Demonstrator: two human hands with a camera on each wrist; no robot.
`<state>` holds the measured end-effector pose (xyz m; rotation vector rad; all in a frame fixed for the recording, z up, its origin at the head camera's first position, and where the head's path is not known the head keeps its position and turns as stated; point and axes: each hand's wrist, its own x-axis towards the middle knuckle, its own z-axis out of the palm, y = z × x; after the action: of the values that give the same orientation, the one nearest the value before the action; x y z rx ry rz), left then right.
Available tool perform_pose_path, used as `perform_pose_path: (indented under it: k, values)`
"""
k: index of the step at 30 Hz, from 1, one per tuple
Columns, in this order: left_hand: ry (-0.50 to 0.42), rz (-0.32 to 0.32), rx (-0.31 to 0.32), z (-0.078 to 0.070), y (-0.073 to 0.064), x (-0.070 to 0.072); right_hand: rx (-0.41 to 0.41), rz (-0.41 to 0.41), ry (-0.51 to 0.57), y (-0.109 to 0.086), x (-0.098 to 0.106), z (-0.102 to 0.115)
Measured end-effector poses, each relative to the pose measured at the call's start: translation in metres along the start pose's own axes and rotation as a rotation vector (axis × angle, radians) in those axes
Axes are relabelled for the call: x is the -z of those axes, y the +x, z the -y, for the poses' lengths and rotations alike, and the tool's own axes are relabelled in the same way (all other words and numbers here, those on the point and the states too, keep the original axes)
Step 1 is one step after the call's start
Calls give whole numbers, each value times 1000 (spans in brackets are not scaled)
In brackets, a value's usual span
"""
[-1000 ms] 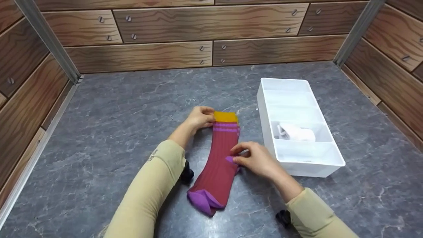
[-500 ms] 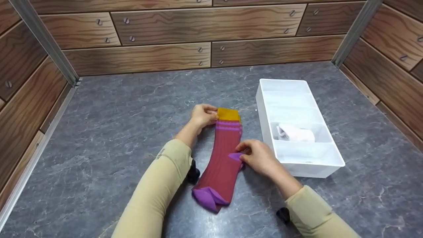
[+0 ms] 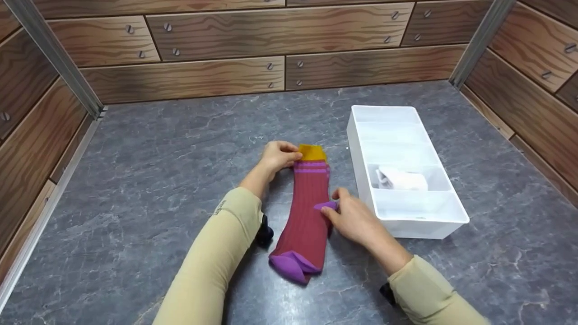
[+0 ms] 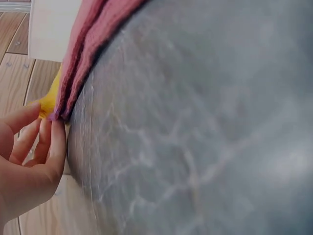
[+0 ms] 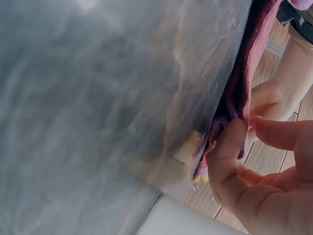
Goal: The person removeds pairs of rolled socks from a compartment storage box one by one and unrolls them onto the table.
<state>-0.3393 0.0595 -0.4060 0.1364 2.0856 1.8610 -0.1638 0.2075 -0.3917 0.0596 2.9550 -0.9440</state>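
Note:
A pair of long maroon socks [image 3: 309, 194] lies one on the other in the middle of the grey surface, with mustard cuffs, purple stripes and purple heels and toes. The toes point toward me. At the far end, my left hand [image 3: 277, 158] pinches the cuff's left edge; the left wrist view shows the thumb on the yellow cuff [image 4: 50, 98] and fingers behind it. My right hand [image 3: 354, 216] holds the purple heel [image 3: 326, 206] at the right edge between thumb and fingers. In the right wrist view, bunched purple fabric [image 5: 222, 122] lies against the right index finger.
A white divided box [image 3: 408, 158] stands right of the socks, close beyond my right hand. One of its nearer compartments contains a rolled white cloth item [image 3: 402, 178]. Wood-patterned walls [image 3: 216, 36] enclose the marbled surface [image 3: 158, 149] at the back and sides.
The socks have shifted slightly right and away from me, both hands moving along with them. My left thumb now lies further over the cuff, whose left corner is creased.

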Motion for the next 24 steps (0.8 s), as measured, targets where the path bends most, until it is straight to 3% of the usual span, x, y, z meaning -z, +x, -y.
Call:
perform_pose_path:
  k: [6, 13, 16, 18, 20, 22, 24]
  values:
    - [-19, 24, -30, -1, 0, 1, -38, 64, 110, -3, 0, 1]
    - [-10, 70, 2, -2, 1, 1, 129, -73, -128, -13, -4, 7]
    - [-21, 81, 9, -2, 1, 1, 261, -89, -143, -20, -4, 8]
    - [-27, 86, 12, -2, 1, 1, 389, 2, -79, -23, -3, 9]
    - [-33, 90, 18, -2, 2, 1, 512, 166, 14, -26, -1, 10]
    - [-38, 92, 25, -1, 2, 1, 580, 354, 93, -28, -1, 10]
    - [-49, 97, 30, 0, 4, 0, 599, 469, 117, -30, -2, 10]
